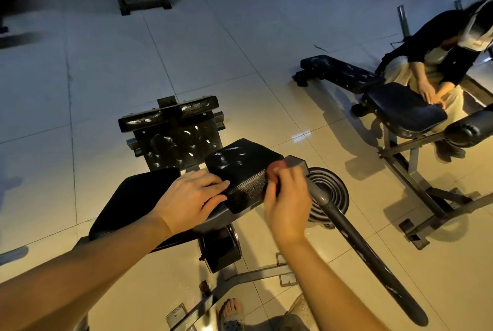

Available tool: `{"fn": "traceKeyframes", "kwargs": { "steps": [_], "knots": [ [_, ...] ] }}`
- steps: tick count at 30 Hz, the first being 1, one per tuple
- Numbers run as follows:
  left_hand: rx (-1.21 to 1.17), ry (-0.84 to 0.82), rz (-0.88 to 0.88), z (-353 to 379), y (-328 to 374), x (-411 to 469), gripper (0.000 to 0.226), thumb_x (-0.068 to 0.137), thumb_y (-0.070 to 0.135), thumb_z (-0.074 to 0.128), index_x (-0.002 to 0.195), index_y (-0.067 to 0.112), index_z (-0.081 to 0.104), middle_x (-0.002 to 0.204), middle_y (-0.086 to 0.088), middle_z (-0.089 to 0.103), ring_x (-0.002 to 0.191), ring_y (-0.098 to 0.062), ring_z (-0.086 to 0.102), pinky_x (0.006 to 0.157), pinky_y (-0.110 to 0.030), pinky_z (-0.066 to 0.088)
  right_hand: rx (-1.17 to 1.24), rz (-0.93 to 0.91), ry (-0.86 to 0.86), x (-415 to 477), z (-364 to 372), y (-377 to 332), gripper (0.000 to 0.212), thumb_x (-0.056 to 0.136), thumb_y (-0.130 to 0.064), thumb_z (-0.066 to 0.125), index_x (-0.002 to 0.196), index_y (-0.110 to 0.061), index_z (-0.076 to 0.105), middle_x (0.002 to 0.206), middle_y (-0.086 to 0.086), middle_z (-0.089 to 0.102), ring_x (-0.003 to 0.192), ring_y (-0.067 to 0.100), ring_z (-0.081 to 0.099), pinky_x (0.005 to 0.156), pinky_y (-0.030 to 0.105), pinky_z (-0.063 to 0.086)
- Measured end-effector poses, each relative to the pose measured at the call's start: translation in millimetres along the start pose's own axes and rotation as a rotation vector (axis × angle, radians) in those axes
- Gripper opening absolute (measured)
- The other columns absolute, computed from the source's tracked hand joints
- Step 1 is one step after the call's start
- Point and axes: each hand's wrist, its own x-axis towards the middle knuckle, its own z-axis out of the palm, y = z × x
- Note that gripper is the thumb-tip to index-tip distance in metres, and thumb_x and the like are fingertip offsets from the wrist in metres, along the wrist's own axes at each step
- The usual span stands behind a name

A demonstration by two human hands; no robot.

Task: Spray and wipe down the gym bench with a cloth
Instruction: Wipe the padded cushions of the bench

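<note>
A black padded gym bench stands in front of me, with a raised pad [245,165] and a lower seat pad [138,197]. My left hand [192,197] lies flat with straight fingers on the near left edge of the raised pad. My right hand [286,202] grips a small reddish cloth [274,172] against the pad's right side; the cloth is blurred and mostly hidden by my fingers. No spray bottle is in view.
A grey padded bar [360,245] and stacked weight plates [330,192] sit right of the bench. Its metal frame [253,274] and my sandalled foot [232,309] are below. Another person [432,63] wipes a second bench [400,109] at right. Tiled floor surrounds both.
</note>
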Motion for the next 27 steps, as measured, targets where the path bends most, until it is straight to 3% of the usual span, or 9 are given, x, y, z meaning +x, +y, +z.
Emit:
{"fn": "traceKeyframes", "kwargs": {
  "steps": [5,7,10,12,15,18,22,25,27],
  "knots": [
    [0.023,-0.010,0.015,-1,0,0,0.046,0.103,0.044,0.039,0.133,0.023,0.067,0.119,0.005,0.070,0.111,-0.011,0.062,0.095,-0.034,0.056,0.054,-0.318,-0.303,-44,0,-16,0.020,0.099,-0.022,0.058,0.113,-0.017,0.071,0.110,-0.007,0.058,0.094,0.003,0.056,0.078,0.017,0.050],
    [0.020,0.008,0.015,-3,2,0,0.039,0.104,0.039,0.046,0.131,0.023,0.068,0.119,0.005,0.070,0.111,-0.011,0.063,0.097,-0.034,0.055,0.028,-0.284,-0.228,-17,-16,-4,0.017,0.099,-0.020,0.062,0.115,-0.018,0.069,0.108,-0.008,0.057,0.091,0.001,0.053,0.076,0.018,0.050],
    [0.007,0.014,0.001,-6,8,0,0.035,0.102,0.036,0.051,0.130,0.023,0.068,0.119,0.006,0.070,0.112,-0.009,0.063,0.101,-0.032,0.050,-0.012,-0.064,-0.049,34,-33,11,0.023,0.099,-0.021,0.064,0.122,-0.018,0.066,0.109,-0.005,0.059,0.091,0.005,0.055,0.079,0.027,0.055],
    [0.000,0.015,-0.024,-10,9,2,0.035,0.102,0.039,0.050,0.127,0.023,0.070,0.118,0.006,0.070,0.111,-0.009,0.062,0.102,-0.032,0.050,-0.079,-0.060,-0.045,38,-25,9,0.023,0.097,-0.020,0.065,0.121,-0.018,0.066,0.110,-0.003,0.060,0.095,0.010,0.056,0.081,0.034,0.056],
    [-0.027,-0.004,-0.099,-13,11,-2,0.031,0.101,0.037,0.053,0.123,0.025,0.071,0.117,0.007,0.071,0.112,-0.009,0.062,0.103,-0.038,0.053,-0.094,-0.274,-0.233,-16,3,-13,0.024,0.093,-0.014,0.067,0.116,-0.019,0.067,0.112,-0.002,0.059,0.100,0.015,0.057,0.079,0.034,0.056],
    [-0.080,-0.031,-0.174,-11,14,-16,0.035,0.101,0.024,0.059,0.135,0.028,0.065,0.131,0.010,0.066,0.127,-0.009,0.054,0.115,-0.034,0.040,0.013,-0.424,-0.488,-51,11,-22,0.024,0.097,-0.018,0.062,0.120,-0.023,0.063,0.114,-0.007,0.056,0.101,0.014,0.058,0.078,0.036,0.057],
    [-0.190,-0.066,-0.310,-11,14,-23,0.043,0.101,0.028,0.060,0.143,0.039,0.055,0.136,0.021,0.055,0.132,0.001,0.040,0.122,-0.031,0.028,-0.021,-0.385,-0.262,-6,-24,-8,0.020,0.100,-0.025,0.060,0.119,-0.020,0.065,0.110,-0.006,0.059,0.096,0.006,0.055,0.077,0.020,0.051],
    [-0.208,-0.067,-0.347,-8,23,-19,0.043,0.101,0.038,0.059,0.145,0.039,0.054,0.139,0.020,0.055,0.134,0.000,0.042,0.121,-0.034,0.032,-0.039,-0.131,-0.067,39,-39,12,0.021,0.099,-0.023,0.062,0.119,-0.018,0.067,0.108,-0.006,0.060,0.096,0.006,0.055,0.081,0.026,0.053],
    [-0.216,-0.047,-0.377,-4,30,-16,0.043,0.101,0.040,0.059,0.144,0.038,0.055,0.140,0.018,0.056,0.133,-0.001,0.045,0.118,-0.034,0.038,-0.080,-0.052,-0.059,44,-31,16,0.020,0.099,-0.023,0.062,0.117,-0.018,0.068,0.107,-0.005,0.062,0.095,0.007,0.055,0.084,0.034,0.056]
  ]
}}
